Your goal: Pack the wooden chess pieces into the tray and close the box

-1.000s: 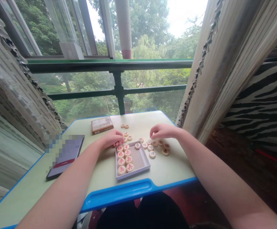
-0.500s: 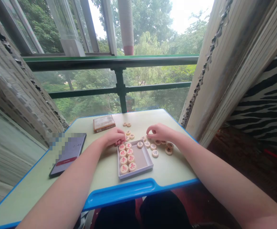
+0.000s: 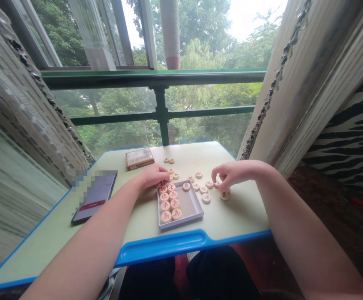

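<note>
A: How does the right grip point(image 3: 238, 171) stand?

B: Bent downward, thumb and index finger a little apart, among the loose discs point(image 3: 209, 184) toward the right edge of the tabletop point(image 3: 244, 213). The thumb tip comes right by a dark-marked disc point(image 3: 224, 195) — whether it has hold of anything, I can't tell.

A: And the left grip point(image 3: 156, 175)?

B: Fingers curled in, knuckles up, at the corner of the shallow open box point(image 3: 188, 208) that faces the tabletop's far left corner. The fingertips are partly hidden, so I can't tell whether they clasp a disc.

A: Where does that box lie?

B: Toward the tabletop's near edge, just beyond the blue trough point(image 3: 165, 246) set into that edge. Red-marked discs point(image 3: 173, 194) lie in two columns of four along its left wall; a single dark-marked piece point(image 3: 186, 187) lies by its far wall.

A: The other pieces?

B: The loose ones lie flat between the box and the tabletop's right edge. A small cluster point(image 3: 176, 176) sits beyond the box, and a pair point(image 3: 171, 161) nearer the far edge.

A: Farther out?

B: A brown case point(image 3: 140, 158) near the far left corner, and a flat device point(image 3: 97, 193), partly blurred out, by the left edge. Past the far edge runs a green railing point(image 3: 159, 78) — trees point(image 3: 200, 58) outside, curtains point(image 3: 265, 112) at both sides.
</note>
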A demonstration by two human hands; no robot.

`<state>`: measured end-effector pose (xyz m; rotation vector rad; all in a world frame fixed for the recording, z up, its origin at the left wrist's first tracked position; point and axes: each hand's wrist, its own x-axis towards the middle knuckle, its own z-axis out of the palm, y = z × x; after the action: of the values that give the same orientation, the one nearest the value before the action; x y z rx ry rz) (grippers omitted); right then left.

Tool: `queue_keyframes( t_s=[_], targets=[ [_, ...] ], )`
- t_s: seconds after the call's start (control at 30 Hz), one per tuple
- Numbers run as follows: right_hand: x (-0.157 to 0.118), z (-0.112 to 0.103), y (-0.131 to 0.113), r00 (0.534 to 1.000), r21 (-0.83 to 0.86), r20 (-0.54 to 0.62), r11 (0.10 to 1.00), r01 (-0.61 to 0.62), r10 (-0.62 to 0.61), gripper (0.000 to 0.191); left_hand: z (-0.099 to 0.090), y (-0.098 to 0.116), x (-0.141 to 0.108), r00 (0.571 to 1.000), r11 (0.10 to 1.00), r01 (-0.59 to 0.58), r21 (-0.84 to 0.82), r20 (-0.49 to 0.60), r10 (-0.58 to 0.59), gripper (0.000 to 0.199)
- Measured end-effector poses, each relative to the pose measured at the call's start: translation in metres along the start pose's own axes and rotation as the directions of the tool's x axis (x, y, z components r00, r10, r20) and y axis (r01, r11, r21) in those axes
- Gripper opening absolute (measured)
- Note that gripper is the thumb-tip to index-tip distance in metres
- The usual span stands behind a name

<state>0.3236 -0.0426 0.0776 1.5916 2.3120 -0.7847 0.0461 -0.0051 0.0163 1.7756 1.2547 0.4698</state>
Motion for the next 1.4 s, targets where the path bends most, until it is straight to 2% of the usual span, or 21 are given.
queue_keyframes(
  t_s=[0.1,0.2,0.33,0.47,0.6,0.7,0.93,1.13,1.27,1.4],
  targets=[
    [-0.002,0.002,-0.003,0.990,-0.025,0.105,0.995,-0.094,0.096,0.053,0.003,0.000,0.000,0.999,0.999,-0.035,-0.020,-0.013,0.035,0.015],
    [0.003,0.005,-0.003,0.988,-0.039,0.117,0.995,-0.094,0.098,0.050,0.005,0.000,0.000,0.998,0.997,-0.046,-0.056,-0.039,0.043,0.015],
    [0.015,0.007,-0.001,1.000,-0.055,-0.001,0.999,0.003,-0.003,0.040,0.007,0.006,-0.003,0.997,0.983,-0.067,-0.169,-0.052,0.059,0.017],
    [0.026,0.009,0.000,0.989,-0.048,-0.118,0.995,0.086,-0.091,0.032,0.008,0.009,-0.002,0.997,0.973,-0.068,-0.222,-0.041,0.061,0.019],
    [0.030,0.013,-0.001,0.985,0.015,-0.138,0.994,0.108,-0.105,0.033,0.008,0.007,-0.001,0.998,0.973,-0.039,-0.229,-0.052,0.027,0.018],
    [0.030,0.012,0.000,0.982,-0.015,-0.149,0.993,0.114,-0.115,0.037,0.008,0.007,-0.001,0.999,0.972,-0.023,-0.233,-0.042,0.014,0.019],
    [0.034,0.012,0.001,0.966,-0.051,-0.233,0.993,0.106,-0.116,0.031,0.009,0.010,-0.003,0.998,0.954,-0.066,-0.291,-0.032,0.060,0.018],
    [0.032,0.015,-0.007,0.958,0.005,-0.250,0.990,0.144,-0.139,0.031,0.010,0.006,-0.001,0.998,0.943,-0.064,-0.326,-0.018,0.062,0.016],
    [0.031,0.016,-0.010,0.945,-0.066,-0.291,0.988,0.138,-0.151,0.034,0.004,0.005,-0.002,0.997,0.914,-0.076,-0.399,-0.057,0.058,0.016],
    [0.032,0.018,-0.012,0.951,-0.112,-0.277,0.988,0.111,-0.138,0.031,0.000,0.005,-0.003,0.997,0.890,-0.078,-0.450,-0.058,0.058,0.016]
  ],
)
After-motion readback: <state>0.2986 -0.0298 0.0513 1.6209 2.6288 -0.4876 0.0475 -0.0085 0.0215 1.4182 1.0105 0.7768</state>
